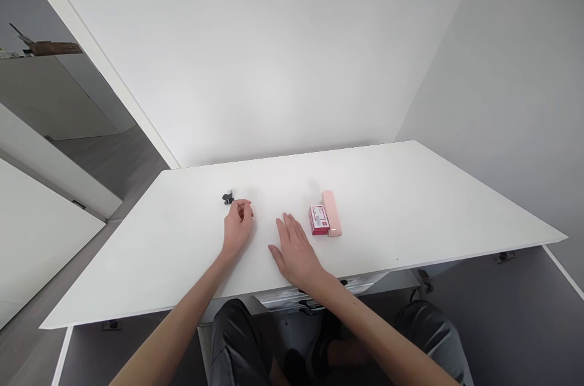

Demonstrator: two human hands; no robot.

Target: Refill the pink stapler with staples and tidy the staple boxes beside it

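My left hand (238,228) is over the left part of the white table (374,191), its fingers curled in toward the thumb. Whatever may be in that pinch is too small or hidden to make out. Just beyond its fingertips lies a small black clip-like item (227,197), perhaps more than one piece. My right hand (296,252) rests open and flat near the table's front edge, fingers stretched out and holding nothing. To its right sit a red and white small box (319,219) and, right beside the box, a pink stapler (332,213) lying lengthwise.
A white wall (283,58) rises behind the table, and a grey wall (515,88) stands at the right. Below the front edge are my knees (241,337) and dark drawer handles (311,307). An opening on the left shows a grey floor (109,161).
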